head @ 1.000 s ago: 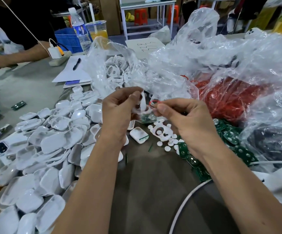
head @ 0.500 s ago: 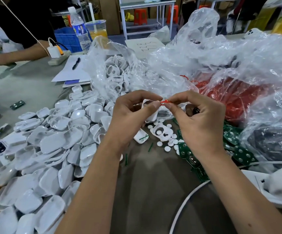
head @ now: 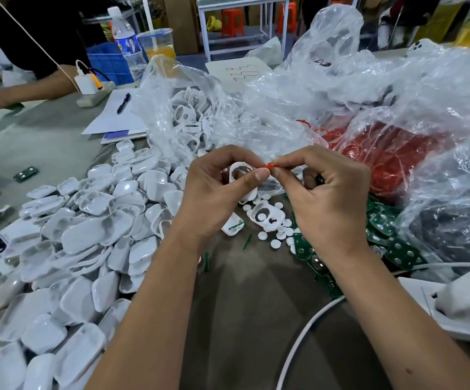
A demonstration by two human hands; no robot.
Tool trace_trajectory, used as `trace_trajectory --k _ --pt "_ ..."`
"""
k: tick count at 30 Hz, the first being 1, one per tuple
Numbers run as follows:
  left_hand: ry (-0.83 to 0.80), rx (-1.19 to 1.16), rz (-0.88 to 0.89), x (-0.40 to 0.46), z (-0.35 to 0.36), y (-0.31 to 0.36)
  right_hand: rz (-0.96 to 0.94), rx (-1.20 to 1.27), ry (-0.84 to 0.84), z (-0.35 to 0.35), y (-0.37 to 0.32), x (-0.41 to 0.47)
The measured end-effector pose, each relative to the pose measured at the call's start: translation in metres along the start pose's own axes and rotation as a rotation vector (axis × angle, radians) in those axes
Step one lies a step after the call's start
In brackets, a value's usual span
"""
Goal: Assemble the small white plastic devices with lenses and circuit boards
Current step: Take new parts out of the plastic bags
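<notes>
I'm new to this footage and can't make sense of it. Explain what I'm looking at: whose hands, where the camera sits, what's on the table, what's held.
There is no machine here: a person works with bare hands, filmed by a camera worn on their head, looking down. The left hand holds a small white plastic shell with an oval opening. The right hand pinches a tiny red plastic piece at its fingertips, right beside the shell. On the grey table lie a heap of white plastic covers, small white round discs, green circuit boards and crinkled clear plastic bags, one showing red parts inside.
</notes>
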State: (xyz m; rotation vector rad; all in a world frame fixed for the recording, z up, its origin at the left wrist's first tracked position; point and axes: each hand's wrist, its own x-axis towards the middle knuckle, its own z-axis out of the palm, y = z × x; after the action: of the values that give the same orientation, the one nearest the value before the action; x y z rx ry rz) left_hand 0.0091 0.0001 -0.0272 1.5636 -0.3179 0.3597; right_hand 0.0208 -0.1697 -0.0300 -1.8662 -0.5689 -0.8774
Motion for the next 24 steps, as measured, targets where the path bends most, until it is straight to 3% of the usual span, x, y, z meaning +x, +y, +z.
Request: trace_trajectory --k 6,10,14,24 --pt "-0.034 -0.003 -0.028 -0.001 0.001 0.001 0.067 0.054 -0.027 0.001 -0.001 0.001" --pt "-0.032 -0.016 -0.06 -0.002 0.002 0.001 0.27 0.253 -0.089 0.002 0.001 0.001" --pt "0.0 -0.048 -0.08 -0.003 0.003 0.002 0.33 0.417 -0.08 0.004 0.001 0.003" --pt "-0.009 -0.076 -0.232 -0.002 0.012 -0.005 0.49 0.36 0.042 0.004 0.016 0.006"
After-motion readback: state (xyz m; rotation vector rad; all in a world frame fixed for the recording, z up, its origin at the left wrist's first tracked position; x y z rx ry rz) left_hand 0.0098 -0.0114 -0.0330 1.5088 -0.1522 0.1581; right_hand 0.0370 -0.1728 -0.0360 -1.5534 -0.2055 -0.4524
